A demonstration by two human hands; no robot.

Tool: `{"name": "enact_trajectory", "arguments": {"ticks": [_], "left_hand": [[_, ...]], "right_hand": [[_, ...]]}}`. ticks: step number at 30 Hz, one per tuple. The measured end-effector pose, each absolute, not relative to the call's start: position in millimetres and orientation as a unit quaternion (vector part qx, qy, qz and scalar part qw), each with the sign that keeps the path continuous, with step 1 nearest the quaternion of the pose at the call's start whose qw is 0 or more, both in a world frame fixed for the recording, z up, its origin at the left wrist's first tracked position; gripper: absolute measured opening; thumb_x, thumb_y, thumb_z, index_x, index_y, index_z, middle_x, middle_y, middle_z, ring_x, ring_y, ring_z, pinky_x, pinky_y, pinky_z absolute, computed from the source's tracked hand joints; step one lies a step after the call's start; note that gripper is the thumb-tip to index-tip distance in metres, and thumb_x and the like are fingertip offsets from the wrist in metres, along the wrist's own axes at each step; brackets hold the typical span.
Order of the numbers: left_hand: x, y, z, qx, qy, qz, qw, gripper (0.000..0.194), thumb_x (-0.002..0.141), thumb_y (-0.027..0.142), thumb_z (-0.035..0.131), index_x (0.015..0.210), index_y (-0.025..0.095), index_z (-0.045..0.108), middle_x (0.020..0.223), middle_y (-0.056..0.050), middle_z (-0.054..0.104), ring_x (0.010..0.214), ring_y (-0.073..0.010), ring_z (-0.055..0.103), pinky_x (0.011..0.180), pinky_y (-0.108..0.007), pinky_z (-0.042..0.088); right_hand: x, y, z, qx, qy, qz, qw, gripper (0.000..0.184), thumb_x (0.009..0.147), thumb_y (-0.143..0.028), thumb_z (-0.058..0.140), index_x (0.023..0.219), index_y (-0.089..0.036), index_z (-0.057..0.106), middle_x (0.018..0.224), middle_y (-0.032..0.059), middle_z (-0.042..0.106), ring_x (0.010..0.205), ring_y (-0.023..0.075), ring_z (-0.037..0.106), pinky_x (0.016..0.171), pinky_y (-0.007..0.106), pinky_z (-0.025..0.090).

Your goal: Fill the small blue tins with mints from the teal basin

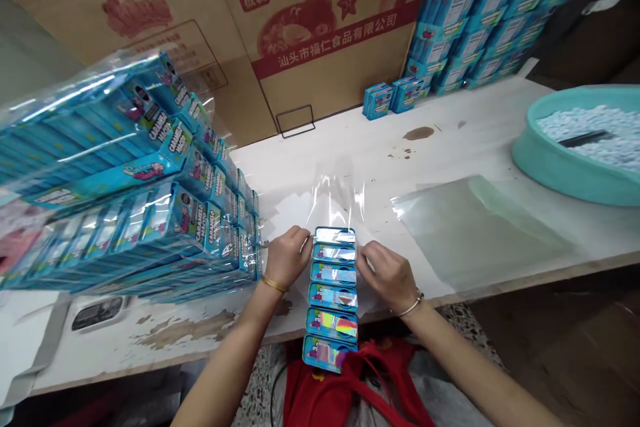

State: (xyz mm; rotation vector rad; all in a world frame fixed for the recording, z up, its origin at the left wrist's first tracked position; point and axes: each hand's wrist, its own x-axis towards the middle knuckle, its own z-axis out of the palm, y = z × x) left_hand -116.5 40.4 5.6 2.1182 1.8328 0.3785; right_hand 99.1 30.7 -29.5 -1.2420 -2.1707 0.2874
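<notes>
A row of several small blue candy tins [333, 294] lies end to end on the white table [400, 120], stretching away from me. Clear plastic film [335, 197] rises beyond the row and runs under and around it. My left hand [287, 255] is at the row's far left side, its fingers pinching the film edge. My right hand [387, 275] is on the opposite side, gathering film against the far tins. Both wrists wear thin bracelets. To the left stands a large shrink-wrapped stack of blue boxes [150, 174], close to my left hand.
A teal basin [530, 150] of white pellets sits at the right, beside a flat clear plastic sheet [475, 230]. A phone [97, 314] lies at the left. A printed cardboard carton [320, 20] and stacked blue boxes [480, 20] stand behind. A red bag [350, 380] lies below the table edge.
</notes>
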Motion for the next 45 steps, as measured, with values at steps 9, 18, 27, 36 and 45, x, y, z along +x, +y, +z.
{"name": "enact_trajectory", "arguments": {"ticks": [9,18,27,36,45], "left_hand": [[-116,26,-36,0.686,0.705,0.068,0.167,0.024,0.091,0.025,0.039,0.074,0.020,0.056,0.076,-0.006,0.063,0.071,-0.0183,0.056,0.061,-0.027,0.030],[-127,-26,-28,0.731,0.629,0.128,0.232,0.026,0.089,0.027,0.036,0.069,0.021,0.051,0.071,-0.006,0.060,0.072,-0.0197,0.055,0.066,-0.029,0.035],[-128,-49,-27,0.656,0.687,0.171,0.263,0.028,0.087,0.027,0.039,0.062,0.020,0.048,0.063,-0.003,0.056,0.064,-0.0163,0.052,0.059,-0.026,0.031],[-129,-59,-26,0.735,0.645,0.148,0.145,0.024,0.085,0.018,0.042,0.061,0.019,0.045,0.059,-0.002,0.055,0.057,-0.0134,0.050,0.054,-0.026,0.027],[-134,-106,-20,0.786,0.592,0.142,0.107,0.026,0.089,0.021,0.039,0.064,0.019,0.046,0.060,-0.003,0.056,0.057,-0.0143,0.051,0.054,-0.026,0.030]], "right_hand": [[97,31,-53,-0.592,-0.779,0.027,0.205,0.014,0.088,-0.025,0.047,0.077,-0.020,0.055,0.065,0.0047,0.061,0.065,0.0201,0.052,0.060,0.031,0.030],[95,-1,-42,-0.497,-0.841,0.068,0.205,0.028,0.090,-0.017,0.042,0.063,-0.020,0.049,0.056,0.0028,0.054,0.057,0.0176,0.046,0.062,0.031,0.028],[94,-10,-32,-0.492,-0.840,0.117,0.196,0.026,0.087,-0.018,0.044,0.062,-0.020,0.052,0.055,0.0011,0.057,0.055,0.0153,0.050,0.061,0.030,0.026],[97,-13,-26,-0.407,-0.877,0.106,0.234,0.030,0.091,-0.016,0.040,0.063,-0.020,0.051,0.055,0.0012,0.054,0.054,0.0168,0.048,0.062,0.031,0.026],[113,-45,-24,-0.388,-0.887,0.098,0.229,0.029,0.088,-0.014,0.042,0.062,-0.019,0.052,0.054,0.0020,0.052,0.055,0.0172,0.042,0.062,0.032,0.024]]}}
